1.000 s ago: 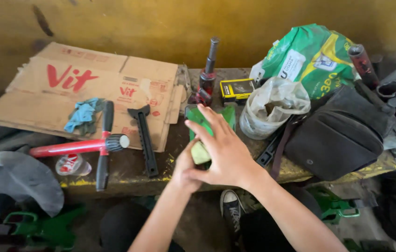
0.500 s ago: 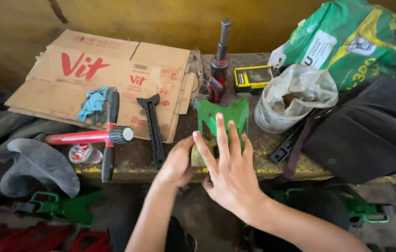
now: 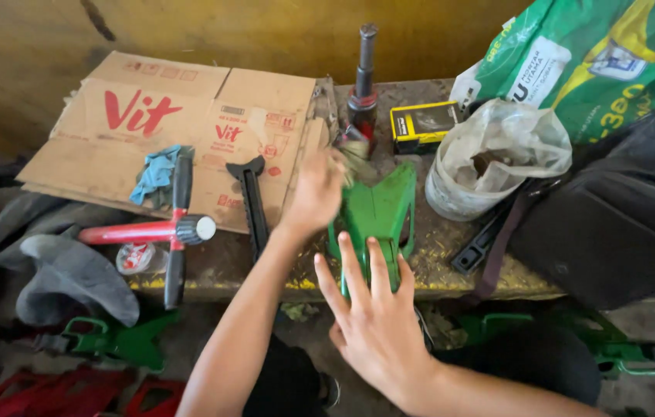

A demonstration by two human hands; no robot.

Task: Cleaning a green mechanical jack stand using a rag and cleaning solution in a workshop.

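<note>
A green forked metal part [image 3: 377, 205] lies on the worn bench [image 3: 466, 266], its fork pointing away from me. My right hand [image 3: 374, 313] hovers at its near end, fingers spread, with the fingertips on or just over the part. My left hand [image 3: 316, 189] is blurred at the part's far left prong. Its fingers are closed on a small pale pad or rag [image 3: 354, 154] that touches the fork.
Flattened cardboard [image 3: 150, 116] at the left carries a blue cloth [image 3: 154, 174], a red-handled tool [image 3: 138, 230] and a black bar tool [image 3: 252, 205]. Behind the part stand a red-and-black jack [image 3: 362, 93] and a yellow-black box [image 3: 424, 123]. At the right are a plastic-lined bucket [image 3: 489, 162], a green sack [image 3: 590, 66] and a black bag [image 3: 621, 216]. More green parts [image 3: 115, 340] lie on the floor.
My left hand came out from under my right hand and moved up along the green part with the pad. My right hand drew back to the part's near end. The camera moved closer.
</note>
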